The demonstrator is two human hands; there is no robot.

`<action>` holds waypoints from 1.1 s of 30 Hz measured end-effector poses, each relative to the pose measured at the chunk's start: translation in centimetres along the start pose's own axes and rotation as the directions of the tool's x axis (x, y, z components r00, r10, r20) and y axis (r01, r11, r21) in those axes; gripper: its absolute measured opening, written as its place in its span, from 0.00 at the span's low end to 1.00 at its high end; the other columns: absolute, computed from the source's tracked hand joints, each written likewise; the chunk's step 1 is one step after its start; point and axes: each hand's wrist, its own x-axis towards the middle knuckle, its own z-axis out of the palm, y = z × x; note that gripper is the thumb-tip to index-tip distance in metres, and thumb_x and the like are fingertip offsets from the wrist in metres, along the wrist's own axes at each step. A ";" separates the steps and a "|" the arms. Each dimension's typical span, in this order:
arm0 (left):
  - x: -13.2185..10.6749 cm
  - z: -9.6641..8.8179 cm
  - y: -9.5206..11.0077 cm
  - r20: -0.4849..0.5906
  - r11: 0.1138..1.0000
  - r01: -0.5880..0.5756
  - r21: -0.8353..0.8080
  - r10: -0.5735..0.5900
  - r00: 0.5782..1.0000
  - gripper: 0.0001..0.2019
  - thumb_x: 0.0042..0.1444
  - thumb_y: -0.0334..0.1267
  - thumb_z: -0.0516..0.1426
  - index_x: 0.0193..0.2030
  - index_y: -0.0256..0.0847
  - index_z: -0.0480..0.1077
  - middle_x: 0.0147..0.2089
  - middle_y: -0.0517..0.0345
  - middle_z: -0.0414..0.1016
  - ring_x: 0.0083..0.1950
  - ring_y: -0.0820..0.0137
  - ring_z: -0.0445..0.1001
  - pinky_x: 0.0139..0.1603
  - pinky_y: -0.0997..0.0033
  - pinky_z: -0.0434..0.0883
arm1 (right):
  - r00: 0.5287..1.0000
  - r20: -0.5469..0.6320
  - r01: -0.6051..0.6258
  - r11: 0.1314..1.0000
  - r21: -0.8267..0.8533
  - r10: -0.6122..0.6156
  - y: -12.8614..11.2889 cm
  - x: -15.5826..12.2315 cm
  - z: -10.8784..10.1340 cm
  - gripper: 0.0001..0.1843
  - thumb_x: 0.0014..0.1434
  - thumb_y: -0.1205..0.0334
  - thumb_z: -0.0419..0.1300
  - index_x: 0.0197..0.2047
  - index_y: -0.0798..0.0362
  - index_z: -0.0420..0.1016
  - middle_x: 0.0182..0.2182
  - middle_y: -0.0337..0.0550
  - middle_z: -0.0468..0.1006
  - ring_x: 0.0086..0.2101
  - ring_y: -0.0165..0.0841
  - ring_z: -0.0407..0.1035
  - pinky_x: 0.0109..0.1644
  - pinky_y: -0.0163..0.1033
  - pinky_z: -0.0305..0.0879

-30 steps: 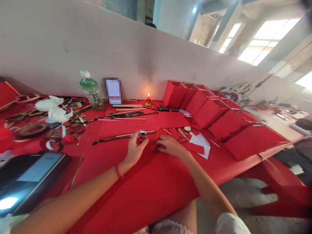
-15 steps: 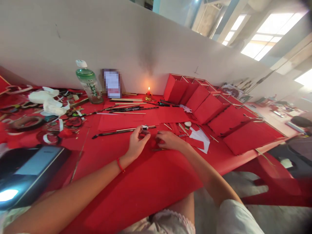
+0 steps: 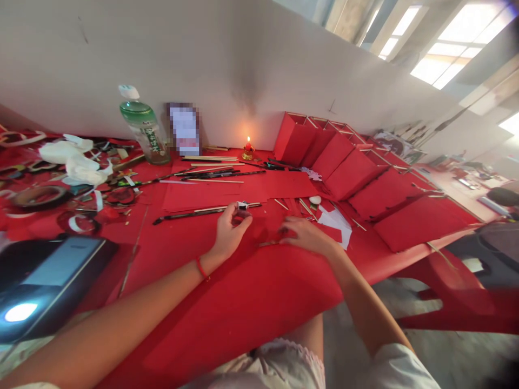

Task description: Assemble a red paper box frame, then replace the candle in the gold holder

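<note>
My left hand [image 3: 230, 232], with a red string bracelet [image 3: 201, 267] on its wrist, is raised over the red sheet [image 3: 259, 292]. Its thumb and fingers are curled round a small black-and-white piece [image 3: 243, 206], too small to name. To the right, my right hand [image 3: 310, 236] hovers low over the sheet, fingers slightly bent and apart, somewhat blurred; I see nothing in them. A thin dark strip [image 3: 269, 244] lies by its fingertips. Behind the left hand lie a dark brush-like stick [image 3: 178, 216] and pale sticks.
A lit candle [image 3: 248, 147] burns by the wall. Red box-like frames [image 3: 421, 221] line the right side. A bottle [image 3: 144, 132], a propped phone [image 3: 185, 129], a tape roll [image 3: 39, 196] and a dark device with a light [image 3: 48, 281] stand left. Paper scraps [image 3: 334, 222] lie right.
My right hand has moved right, away from my left hand, and its fingers have spread. The left hand keeps its curled grip on the small piece. The view has tipped slightly downward.
</note>
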 end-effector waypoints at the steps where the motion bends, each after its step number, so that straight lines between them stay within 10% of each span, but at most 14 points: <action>1: 0.0 0.0 -0.1 0.000 1.000 0.002 -0.006 -0.002 1.000 0.13 0.48 0.42 0.63 0.38 0.42 0.69 0.35 0.59 0.75 0.38 0.68 0.76 0.39 0.69 0.71 | 1.000 -0.006 -0.012 1.000 0.009 0.012 0.3 -1.0 0.4 0.06 0.65 0.64 0.65 0.45 0.53 0.78 0.43 0.46 0.76 0.43 0.36 0.72 0.48 0.40 0.66; 8: 0.1 0.1 -0.2 -0.006 0.999 0.021 -0.050 -0.021 1.000 0.14 0.47 0.42 0.64 0.39 0.43 0.69 0.35 0.59 0.75 0.37 0.69 0.76 0.38 0.70 0.71 | 0.961 -0.269 -0.083 0.996 -0.029 0.072 0.8 -4.4 4.1 0.16 0.72 0.62 0.54 0.56 0.47 0.79 0.41 0.48 0.73 0.43 0.38 0.69 0.49 0.42 0.69; 33: 0.2 0.1 -0.1 -0.003 0.998 0.024 -0.059 -0.025 1.000 0.13 0.47 0.41 0.64 0.38 0.43 0.69 0.34 0.60 0.75 0.37 0.69 0.76 0.37 0.70 0.72 | 0.937 -0.310 -0.177 0.984 -0.026 0.160 1.3 -3.3 4.7 0.17 0.70 0.64 0.55 0.54 0.45 0.83 0.38 0.48 0.73 0.37 0.36 0.70 0.40 0.38 0.67</action>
